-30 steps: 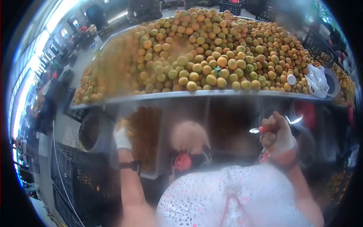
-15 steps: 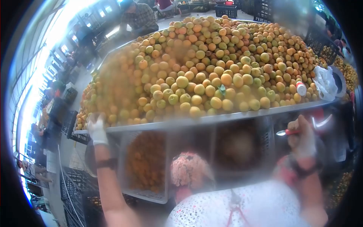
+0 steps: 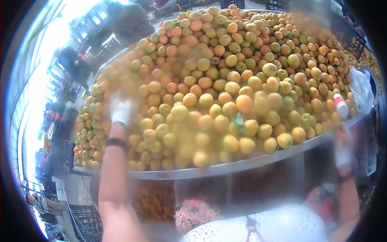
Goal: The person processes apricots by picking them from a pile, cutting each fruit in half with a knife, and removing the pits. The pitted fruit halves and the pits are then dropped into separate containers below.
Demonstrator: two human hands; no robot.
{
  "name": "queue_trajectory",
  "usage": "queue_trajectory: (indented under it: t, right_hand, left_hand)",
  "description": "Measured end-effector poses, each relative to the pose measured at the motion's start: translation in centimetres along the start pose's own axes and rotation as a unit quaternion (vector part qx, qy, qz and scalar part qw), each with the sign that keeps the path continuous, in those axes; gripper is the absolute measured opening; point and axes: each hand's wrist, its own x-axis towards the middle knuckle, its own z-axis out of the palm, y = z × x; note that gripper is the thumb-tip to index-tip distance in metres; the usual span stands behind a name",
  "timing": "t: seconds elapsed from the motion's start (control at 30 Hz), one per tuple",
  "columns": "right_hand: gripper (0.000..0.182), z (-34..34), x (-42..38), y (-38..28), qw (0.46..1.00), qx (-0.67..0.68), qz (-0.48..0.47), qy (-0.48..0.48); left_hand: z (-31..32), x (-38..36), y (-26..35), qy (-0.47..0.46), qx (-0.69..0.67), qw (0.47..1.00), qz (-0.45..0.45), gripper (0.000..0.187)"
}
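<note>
A big heap of yellow-orange apricots point(image 3: 205, 99) fills the metal-edged table point(image 3: 201, 172) in front of me. My left hand point(image 3: 120, 109), in a white glove with the fingers bare or smeared, reaches onto the left part of the heap; haze hides whether it touches a fruit. Beside the table's right front edge is my right hand point(image 3: 342, 147), blurred and partly gloved. A reddish patch at its fingers matches the small red-handled tool with a metal tip seen in it earlier; its tip is not clear now.
A white bottle with a red label point(image 3: 340, 105) lies on the fruit at the right, near a clear plastic bag point(image 3: 361, 90). Below the table edge stands a bin of orange pieces point(image 3: 155, 201). Black crates point(image 3: 82, 220) are at lower left; a person point(image 3: 131, 24) sits beyond the table.
My left hand has moved from the table's front edge forward onto the apricots. My right hand has moved right, towards the table edge. The view has come closer to the heap.
</note>
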Motion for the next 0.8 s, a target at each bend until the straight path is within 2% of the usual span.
queue_trajectory:
  t: [0.03, 0.07, 0.1, 0.13, 0.17, 0.2, 0.23, 0.27, 0.3, 0.33, 0.4, 0.47, 0.5, 0.53, 0.57, 0.6, 0.63, 0.67, 0.73, 0.8]
  right_hand:
    - [0.033, 2.0, 1.1, 1.9, 1.000, 0.001, 0.000, -0.002]
    - [0.021, 4.1, 2.3, 3.8, 0.970, 0.241, -0.033, 0.012]
    - [0.019, 5.7, 3.2, 5.9, 0.882, 0.467, -0.064, 0.026]
    - [0.019, 5.8, 3.4, 5.4, 0.881, 0.468, -0.064, 0.024]
    - [0.020, 5.3, 3.2, 4.2, 0.936, 0.334, -0.109, 0.041]
    - [0.022, 4.5, 2.9, 2.9, 0.968, 0.190, -0.151, 0.057]
    - [0.022, 3.2, 2.6, 0.7, 0.969, 0.190, -0.150, 0.055]
    - [0.025, 1.8, 2.4, -2.1, 0.978, 0.051, -0.198, 0.036]
    - [0.028, 1.3, 2.6, -3.6, 0.966, -0.089, -0.243, 0.016]
    - [0.028, 1.8, 3.2, -3.3, 0.966, -0.088, -0.244, 0.014]
    - [0.028, 3.1, 4.2, -2.8, 0.975, 0.024, -0.213, 0.048]
    - [0.026, 2.4, 3.6, -3.0, 0.969, 0.018, -0.235, 0.075]
    - [0.025, 2.4, 3.3, -3.4, 0.959, 0.010, -0.263, 0.102]
    - [0.028, 6.3, 5.5, 3.1, 0.965, 0.187, -0.176, 0.045]
    - [0.028, 5.8, 6.5, 4.0, 0.958, 0.260, -0.095, -0.079]
    - [0.027, 6.4, 6.1, 2.1, 0.948, 0.297, -0.113, -0.003]
    - [0.027, 5.2, 5.5, 1.1, 0.974, 0.074, -0.210, 0.037]
    - [0.039, 5.4, 5.1, -1.4, 0.955, 0.134, -0.239, 0.118]
    - [0.040, 5.1, 4.8, -2.7, 0.948, 0.193, -0.226, 0.114]
    - [0.040, 4.7, 4.7, -2.5, 0.960, 0.083, -0.243, 0.112]
  left_hand:
    - [0.1, 0.3, 0.3, -0.001, 0.002, 1.000, 0.000, 0.053]
    - [-0.3, 0.6, 1.4, -0.022, 0.007, 1.000, -0.014, 0.058]
    - [-0.8, 0.9, 2.5, -0.042, 0.011, 0.999, -0.028, 0.064]
    - [-0.9, 1.3, 3.1, -0.061, 0.015, 0.997, -0.042, 0.070]
    - [-0.2, 1.8, 2.9, -0.054, 0.063, 0.996, -0.023, 0.057]
    - [0.0, 1.9, 3.2, -0.055, 0.064, 0.996, -0.023, 0.057]
    - [0.1, 1.8, 3.7, -0.066, 0.082, 0.994, -0.027, 0.058]
    - [0.1, 1.8, 3.9, -0.076, 0.102, 0.991, -0.031, 0.059]
    - [0.2, 2.0, 3.7, -0.078, 0.103, 0.991, -0.032, 0.059]
    - [0.3, 2.4, 3.5, -0.075, 0.117, 0.989, -0.041, 0.057]
    - [0.0, 3.2, 4.7, -0.072, 0.133, 0.987, -0.047, 0.055]
    - [-0.4, 3.9, 7.5, 0.015, 0.091, 0.995, 0.043, 0.053]
    - [-0.9, 3.9, 11.1, 0.069, 0.000, 0.986, 0.149, 0.042]
    - [0.6, 5.3, 10.0, -0.011, 0.061, 0.995, 0.074, 0.046]
    - [2.5, 6.3, 10.1, 0.056, 0.046, 0.987, 0.145, 0.044]
    - [2.7, 6.3, 12.6, 0.019, 0.076, 0.987, 0.142, 0.046]
    - [4.0, 7.7, 13.2, -0.034, -0.008, 0.991, 0.130, 0.049]
    - [5.2, 8.4, 14.1, -0.049, -0.015, 0.989, 0.140, 0.054]
    - [6.2, 9.4, 16.5, -0.096, -0.051, 0.993, 0.052, 0.064]
    - [8.0, 11.2, 16.9, -0.196, -0.029, 0.977, -0.076, 0.074]
